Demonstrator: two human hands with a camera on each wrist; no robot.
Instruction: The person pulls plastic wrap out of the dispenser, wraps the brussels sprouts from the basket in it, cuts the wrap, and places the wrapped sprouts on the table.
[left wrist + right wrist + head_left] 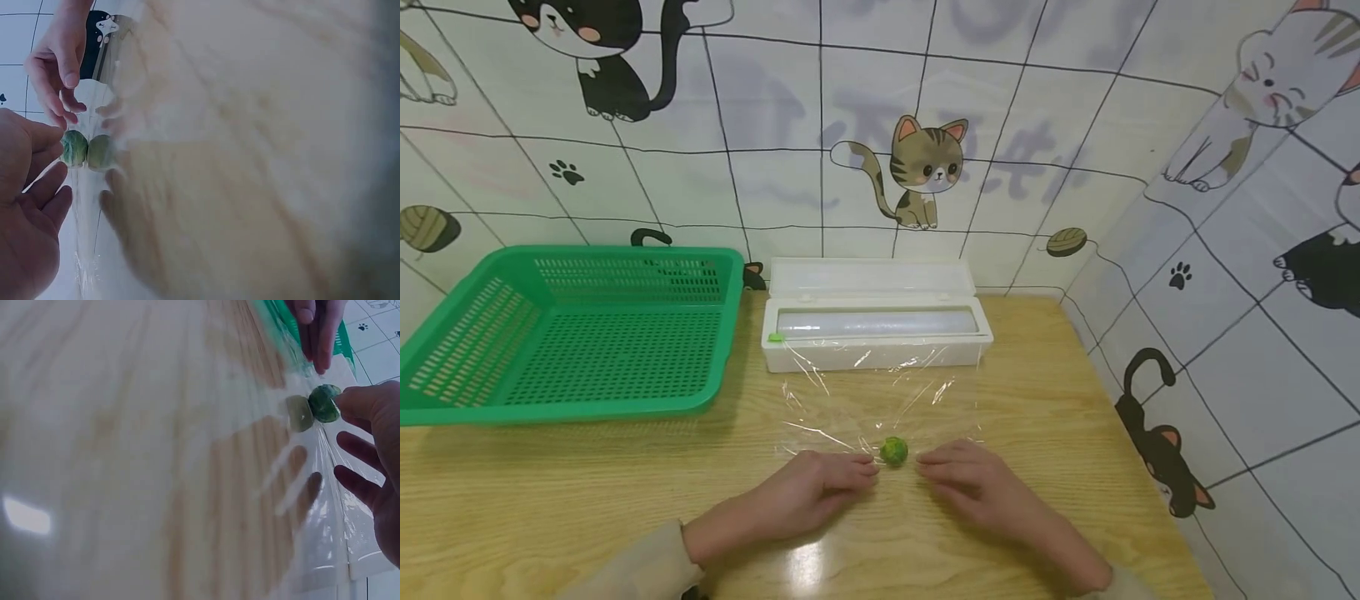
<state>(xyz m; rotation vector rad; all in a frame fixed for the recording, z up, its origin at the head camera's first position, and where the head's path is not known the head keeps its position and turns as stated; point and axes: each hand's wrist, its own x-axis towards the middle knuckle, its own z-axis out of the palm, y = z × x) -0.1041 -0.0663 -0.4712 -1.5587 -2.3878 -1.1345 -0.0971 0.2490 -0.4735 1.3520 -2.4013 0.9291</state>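
A small round green vegetable, which looks like a Brussels sprout [893, 451], lies near the front edge of a sheet of clear cling film [880, 408]. The film runs out over the table from a white cling film dispenser [880, 353], whose lid stands up at the back. To the sprout's left is my left hand [820, 490], its fingers loosely bent and pointing at it. My right hand [981, 490] lies on the opposite side, fingers loosely extended; in the right wrist view its thumb [359, 402] comes close to or touches the sprout. Neither hand visibly grips anything.
A green plastic basket [718, 379] stands at the left on the wooden table [587, 500]. A white wall [775, 192] with cat drawings rises behind the dispenser, and another side wall [1247, 375] bounds the table on the right.
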